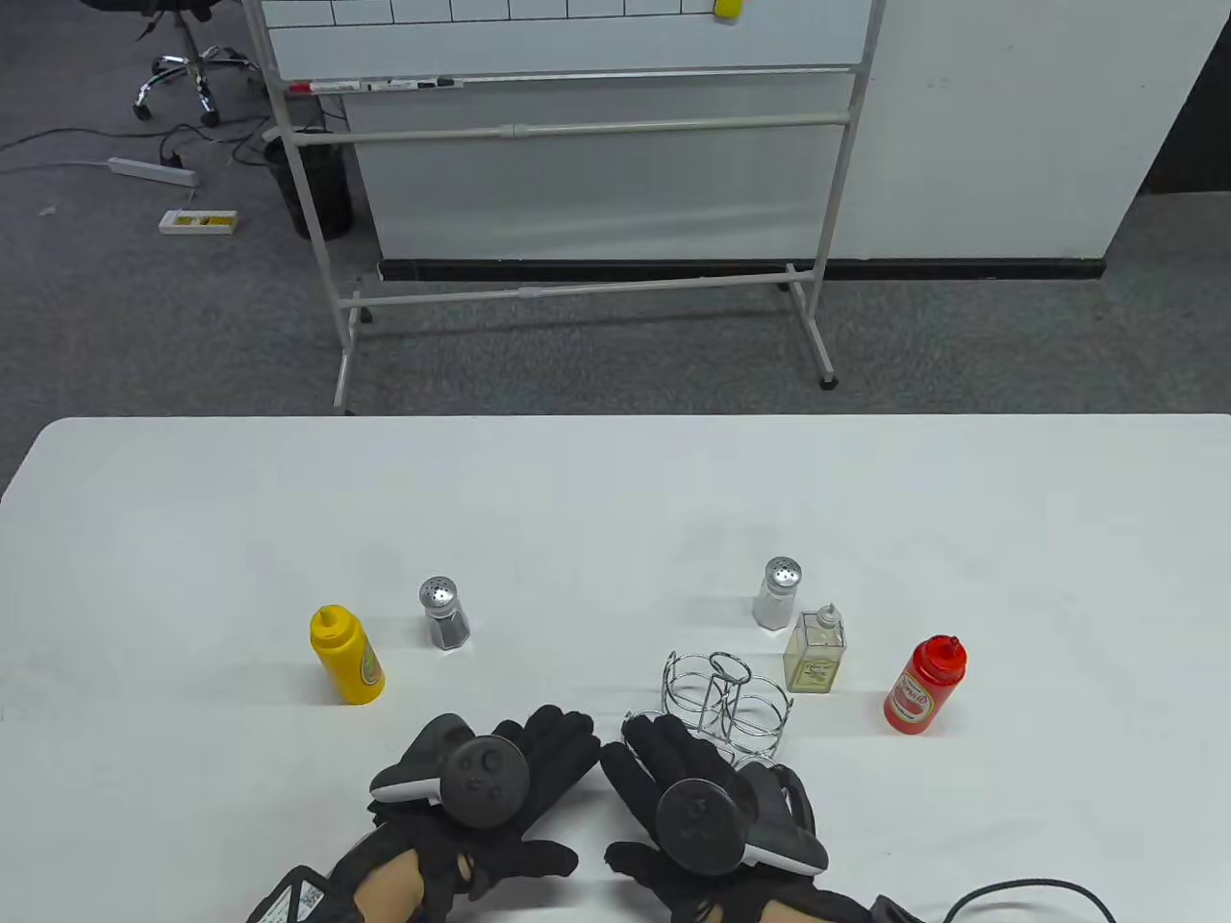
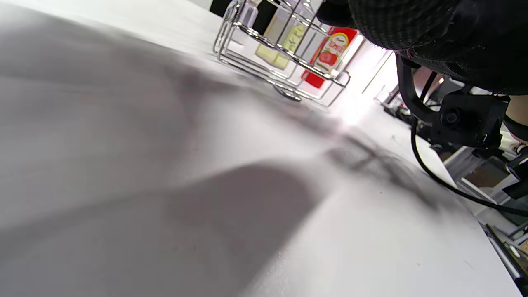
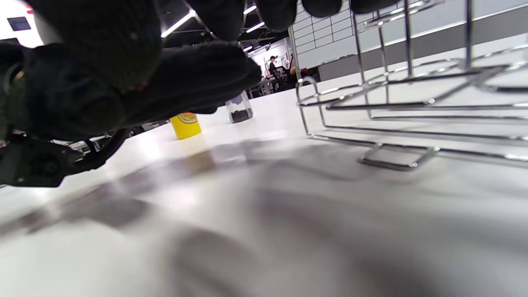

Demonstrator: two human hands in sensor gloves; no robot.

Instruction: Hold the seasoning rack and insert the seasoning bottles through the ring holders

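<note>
— Starting with the wire seasoning rack [image 1: 728, 707]: how do I hold it?

— Pin its handle with one hand (your right hand [image 1: 707, 806] lies just beside it), so it won't skid when bottles drop in.

— And my hands?

— Both rest flat, fingers spread, holding nothing; your left hand [image 1: 486, 784] lies left of the rack.

Little legible. On the red ketchup bottle [image 1: 924, 686] at the right of the table, a label with a tomato picture under a line of white lettering, seen closer in the left wrist view [image 2: 332, 53] but too blurred to spell out. On the yellow mustard bottle [image 1: 347, 656] at the left and the clear oil bottle [image 1: 816, 653] beside the rack, labels with print too small to read.
</note>
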